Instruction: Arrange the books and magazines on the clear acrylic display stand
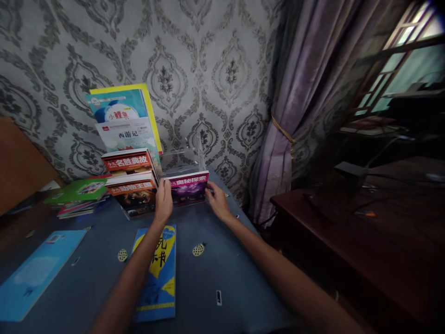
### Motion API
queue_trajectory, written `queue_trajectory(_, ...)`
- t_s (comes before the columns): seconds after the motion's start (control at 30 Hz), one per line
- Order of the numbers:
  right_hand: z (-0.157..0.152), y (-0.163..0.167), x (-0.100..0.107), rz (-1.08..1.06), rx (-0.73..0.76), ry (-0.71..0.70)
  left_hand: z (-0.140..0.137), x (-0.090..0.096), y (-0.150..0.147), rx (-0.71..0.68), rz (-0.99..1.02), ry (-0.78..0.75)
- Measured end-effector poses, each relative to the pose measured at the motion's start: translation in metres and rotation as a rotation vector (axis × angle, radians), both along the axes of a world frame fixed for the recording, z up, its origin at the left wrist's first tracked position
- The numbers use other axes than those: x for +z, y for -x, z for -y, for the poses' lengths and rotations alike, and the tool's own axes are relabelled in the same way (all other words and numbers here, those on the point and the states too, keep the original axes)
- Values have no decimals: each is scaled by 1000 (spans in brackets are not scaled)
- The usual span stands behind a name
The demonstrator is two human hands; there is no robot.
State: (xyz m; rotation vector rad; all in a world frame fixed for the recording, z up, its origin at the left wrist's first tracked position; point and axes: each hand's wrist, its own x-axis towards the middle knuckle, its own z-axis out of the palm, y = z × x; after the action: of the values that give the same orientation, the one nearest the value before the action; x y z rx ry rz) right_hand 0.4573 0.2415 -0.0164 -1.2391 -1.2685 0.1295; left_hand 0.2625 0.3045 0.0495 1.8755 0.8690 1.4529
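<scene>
Between my two hands stands a purple book [189, 191], upright at the front of a clear plastic rack [184, 160]. My left hand [163, 199] grips the book's left edge, thumb on top. At its right edge, my right hand [216, 199] has its fingers closed on the side. Left of my left hand stand a book with a lion cover [135, 199] and a red-titled book [130, 160] behind it. Taller books rise behind these, a pale one [127, 134] and a teal one [114, 104]. My left forearm partly covers a blue and yellow book [158, 278] lying flat.
A light blue book [43, 273] lies at the left of the blue-grey table [250, 287]. Behind it is a stack topped by a green book [74, 191]. The patterned wall and a purple curtain [278, 139] border the table; a dark red desk [347, 250] stands right.
</scene>
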Motion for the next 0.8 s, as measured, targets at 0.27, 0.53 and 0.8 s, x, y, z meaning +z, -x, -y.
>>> queue_trajectory(0.27,-6,0,10,26,-39,5,-6,0,1,-36,-120,-4)
queue_trajectory(0.53,-9,4,21,33,-149,-73,-28,1,-16,63,-112,-21)
queue_trajectory(0.8,-6,2,26,8,-115,-72,-29,0,-19,99,-123,-40)
